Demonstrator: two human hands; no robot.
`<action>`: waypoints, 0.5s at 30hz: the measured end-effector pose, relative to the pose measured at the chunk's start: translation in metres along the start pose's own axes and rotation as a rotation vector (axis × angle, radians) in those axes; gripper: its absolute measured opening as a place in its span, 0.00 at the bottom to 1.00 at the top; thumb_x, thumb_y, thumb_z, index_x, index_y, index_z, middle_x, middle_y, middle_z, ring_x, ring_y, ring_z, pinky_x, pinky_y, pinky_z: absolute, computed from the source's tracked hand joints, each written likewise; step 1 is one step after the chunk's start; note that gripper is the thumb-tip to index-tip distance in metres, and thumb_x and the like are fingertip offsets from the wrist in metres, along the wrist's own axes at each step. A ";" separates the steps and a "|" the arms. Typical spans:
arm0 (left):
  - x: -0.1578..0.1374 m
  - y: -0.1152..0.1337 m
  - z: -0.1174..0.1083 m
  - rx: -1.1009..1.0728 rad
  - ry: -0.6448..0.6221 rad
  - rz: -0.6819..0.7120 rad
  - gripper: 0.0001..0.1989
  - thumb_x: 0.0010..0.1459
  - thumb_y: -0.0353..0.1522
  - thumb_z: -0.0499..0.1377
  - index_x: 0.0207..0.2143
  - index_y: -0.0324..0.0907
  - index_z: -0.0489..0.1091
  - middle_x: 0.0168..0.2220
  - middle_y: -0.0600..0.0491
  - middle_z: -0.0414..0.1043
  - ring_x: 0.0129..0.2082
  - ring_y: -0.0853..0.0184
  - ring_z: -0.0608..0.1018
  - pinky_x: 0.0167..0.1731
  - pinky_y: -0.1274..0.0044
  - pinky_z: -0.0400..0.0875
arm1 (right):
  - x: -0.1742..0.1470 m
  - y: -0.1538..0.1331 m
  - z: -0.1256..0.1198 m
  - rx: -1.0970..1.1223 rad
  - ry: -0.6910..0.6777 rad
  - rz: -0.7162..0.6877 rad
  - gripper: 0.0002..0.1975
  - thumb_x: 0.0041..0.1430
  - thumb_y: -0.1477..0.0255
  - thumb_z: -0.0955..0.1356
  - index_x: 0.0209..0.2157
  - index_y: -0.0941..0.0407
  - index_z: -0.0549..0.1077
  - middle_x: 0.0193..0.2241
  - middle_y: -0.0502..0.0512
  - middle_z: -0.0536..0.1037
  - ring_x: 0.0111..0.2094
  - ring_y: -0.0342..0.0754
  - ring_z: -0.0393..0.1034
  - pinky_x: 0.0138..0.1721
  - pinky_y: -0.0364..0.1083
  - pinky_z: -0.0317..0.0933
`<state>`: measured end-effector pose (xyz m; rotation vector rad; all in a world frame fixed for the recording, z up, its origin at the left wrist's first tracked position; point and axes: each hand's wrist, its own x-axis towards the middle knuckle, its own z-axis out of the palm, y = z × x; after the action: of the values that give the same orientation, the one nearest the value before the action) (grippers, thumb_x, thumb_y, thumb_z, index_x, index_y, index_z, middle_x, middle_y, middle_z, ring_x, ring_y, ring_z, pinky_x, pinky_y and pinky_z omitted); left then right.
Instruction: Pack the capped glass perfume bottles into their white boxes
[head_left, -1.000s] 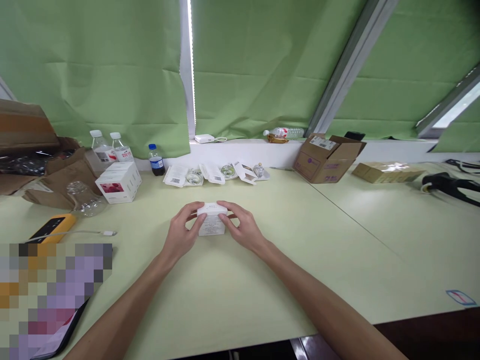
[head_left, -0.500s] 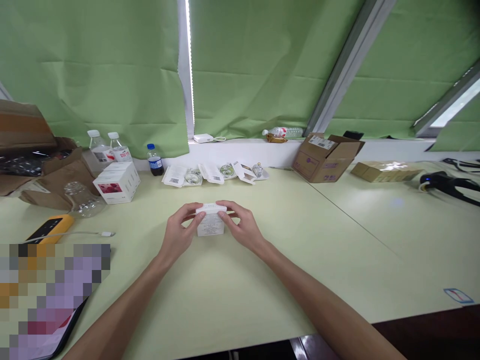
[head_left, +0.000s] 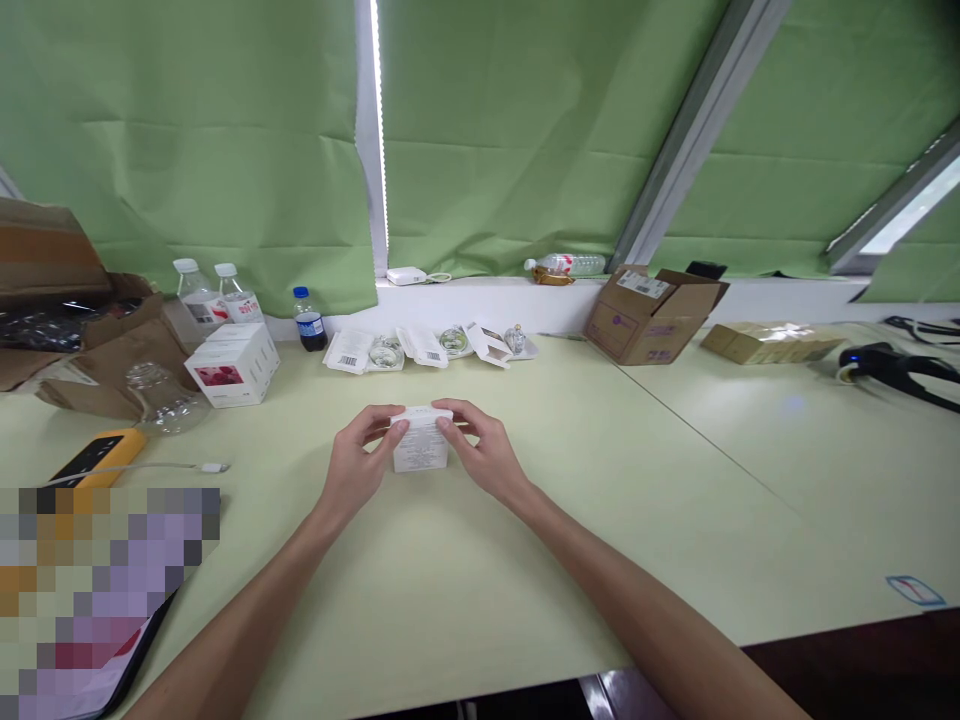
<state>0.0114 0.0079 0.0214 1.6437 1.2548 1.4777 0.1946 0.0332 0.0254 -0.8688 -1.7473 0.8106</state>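
Note:
A small white printed carton (head_left: 421,447) stands upright on the pale green table (head_left: 465,590), its text-covered side facing me. My left hand (head_left: 361,455) grips its upper left edge, thumb on the near face and fingers behind. On the upper right edge, my right hand (head_left: 484,448) holds it the same way. Both sets of fingertips are partly hidden behind the carton. Beyond my hands lie several opened white packs, one with a coiled clear item (head_left: 385,353) and another with a small glass-like bottle (head_left: 515,340).
At left are stacked white boxes (head_left: 234,365), a clear empty bottle (head_left: 161,398), an orange device (head_left: 101,458) with a white cable and a tablet-like device under a blurred patch. A blue-capped bottle (head_left: 309,322) stands at the back. Farther right sits an open cardboard box (head_left: 637,318).
Almost nothing differs. Both hands keep the same hold on the carton, with only a very slight shift of the thumbs.

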 end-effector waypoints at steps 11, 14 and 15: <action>0.000 -0.001 -0.001 -0.008 -0.005 -0.004 0.12 0.57 0.38 0.58 0.41 0.42 0.71 0.41 0.49 0.75 0.40 0.64 0.76 0.40 0.73 0.71 | -0.001 -0.001 0.000 0.005 0.009 0.006 0.14 0.61 0.63 0.63 0.46 0.51 0.72 0.45 0.53 0.75 0.41 0.47 0.71 0.41 0.46 0.66; 0.000 -0.001 -0.001 -0.010 -0.004 -0.003 0.12 0.57 0.38 0.58 0.41 0.42 0.71 0.40 0.50 0.74 0.40 0.64 0.76 0.40 0.73 0.71 | -0.001 -0.001 0.000 0.003 0.004 0.001 0.14 0.61 0.63 0.63 0.46 0.51 0.72 0.45 0.53 0.75 0.42 0.47 0.71 0.41 0.46 0.66; 0.000 -0.001 -0.001 -0.010 -0.004 -0.005 0.12 0.57 0.38 0.58 0.41 0.43 0.71 0.40 0.50 0.74 0.40 0.64 0.76 0.40 0.73 0.71 | -0.001 -0.001 0.000 0.002 0.004 0.001 0.14 0.61 0.63 0.63 0.46 0.51 0.72 0.45 0.53 0.75 0.42 0.47 0.71 0.41 0.46 0.66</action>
<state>0.0104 0.0080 0.0209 1.6353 1.2465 1.4742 0.1944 0.0322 0.0258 -0.8698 -1.7424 0.8099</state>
